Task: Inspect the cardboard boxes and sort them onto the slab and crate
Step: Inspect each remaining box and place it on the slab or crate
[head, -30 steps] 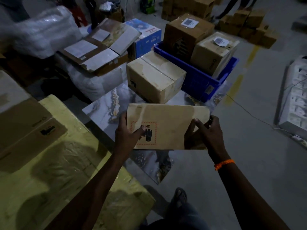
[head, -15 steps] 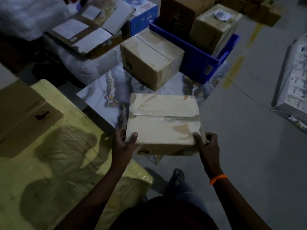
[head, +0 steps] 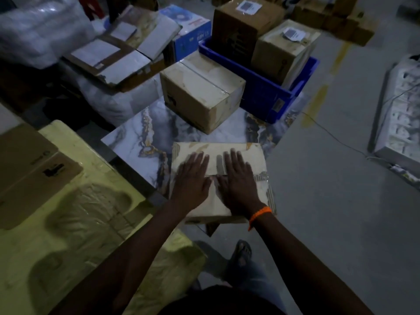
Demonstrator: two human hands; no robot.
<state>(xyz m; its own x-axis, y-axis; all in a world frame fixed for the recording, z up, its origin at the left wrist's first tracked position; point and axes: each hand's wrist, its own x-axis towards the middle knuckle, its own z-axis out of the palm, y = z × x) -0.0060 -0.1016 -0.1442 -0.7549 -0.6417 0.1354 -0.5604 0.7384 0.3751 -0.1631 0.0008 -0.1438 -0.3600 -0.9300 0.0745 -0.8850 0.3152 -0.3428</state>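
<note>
A taped tan cardboard box (head: 254,155) lies on the near corner of the marble-patterned slab (head: 141,137). My left hand (head: 192,178) and my right hand (head: 238,180) rest flat on its top, side by side, fingers spread, gripping nothing. A second tan box (head: 202,89) stands further back on the slab. Behind it a blue crate (head: 261,92) holds two cardboard boxes, a brown one (head: 241,26) and a paler one (head: 281,51), each with a white label.
A yellow plastic-wrapped bundle (head: 75,223) with flat cardboard (head: 27,169) on it lies at my left. Opened cartons (head: 118,48) and a blue printed box (head: 193,30) sit at the back. White moulded trays (head: 402,114) and a cable lie on the floor at right.
The box was held up on edge between both hands, then turned top-up and set down on the slab. Both hands left its sides and now lie flat on its top.
</note>
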